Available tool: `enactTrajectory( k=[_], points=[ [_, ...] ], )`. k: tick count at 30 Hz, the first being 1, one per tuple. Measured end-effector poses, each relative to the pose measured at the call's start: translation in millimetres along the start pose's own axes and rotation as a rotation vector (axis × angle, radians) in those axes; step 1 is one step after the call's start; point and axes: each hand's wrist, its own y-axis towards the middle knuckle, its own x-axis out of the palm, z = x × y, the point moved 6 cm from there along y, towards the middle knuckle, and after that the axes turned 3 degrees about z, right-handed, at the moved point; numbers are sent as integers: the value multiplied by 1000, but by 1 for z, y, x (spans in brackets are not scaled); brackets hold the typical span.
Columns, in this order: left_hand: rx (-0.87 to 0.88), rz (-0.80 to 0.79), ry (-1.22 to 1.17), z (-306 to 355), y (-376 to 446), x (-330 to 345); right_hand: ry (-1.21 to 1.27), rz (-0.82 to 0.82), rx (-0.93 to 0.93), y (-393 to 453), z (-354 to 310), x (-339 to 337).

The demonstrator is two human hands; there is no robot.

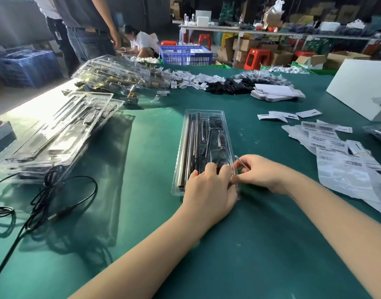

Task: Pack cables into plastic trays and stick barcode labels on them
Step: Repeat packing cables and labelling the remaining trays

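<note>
A clear plastic tray (203, 117) lies lengthwise on the green table in front of me, holding metal rods and small dark parts. My left hand (209, 188) rests flat on the tray's near end and presses it down. My right hand (259, 172) pinches the tray's near right edge, where a thin clear flap sticks up. Loose black cables (55, 199) lie at the left. Sheets of barcode labels (334, 147) lie spread at the right.
Stacks of filled clear trays (55, 134) sit at the left and further back (120, 78). White tags and black parts (217, 80) are heaped at the far side, with a white board (362, 87) at the right. People stand and crouch beyond the table.
</note>
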Motion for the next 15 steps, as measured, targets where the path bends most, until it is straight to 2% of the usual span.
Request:
enactTrajectory(
  k=[5, 7, 9, 11, 15],
  points=[
    [16, 49, -25, -1, 0, -1, 531, -88, 264, -12, 15, -17],
    [28, 58, -49, -3, -1, 1, 562, -79, 285, -17, 23, -17],
    [36, 50, -53, -5, 0, 3, 482, -40, 229, -21, 27, -15],
    [37, 7, -45, -6, 0, 6, 410, -74, 184, -27, 26, -8],
    [44, -19, -36, -9, 0, 10, 492, -92, 193, -27, 23, -3]
  ],
)
